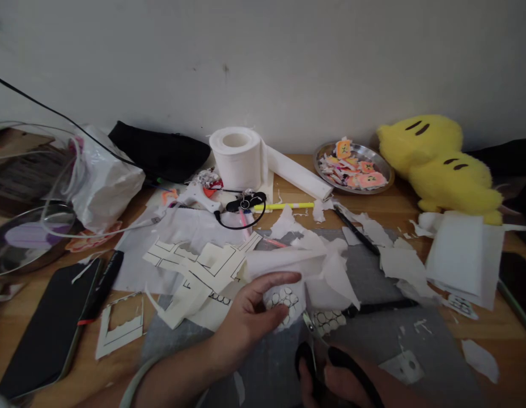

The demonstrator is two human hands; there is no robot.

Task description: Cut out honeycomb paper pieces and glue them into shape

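Observation:
My left hand (257, 311) pinches a small white paper piece (287, 299) printed with black-outlined rounded shapes, thumb on its face and index finger along its top edge. My right hand (337, 379) grips black-handled scissors (312, 328), whose blades point up toward the paper's right edge. Another printed piece (329, 321) lies just beyond the blades on the grey cutting mat (271, 368). Behind my left hand is a sheet of thin white paper (284, 260), with cream cut-outs (199, 272) bearing black lines to its left.
A paper roll (236, 158), a metal bowl (390, 184) of orange cut-outs and a yellow plush toy (450, 170) stand along the wall. A phone (50, 328) and black cutter (102, 286) lie left. Paper scraps (405, 263) and black pens (386, 306) lie right.

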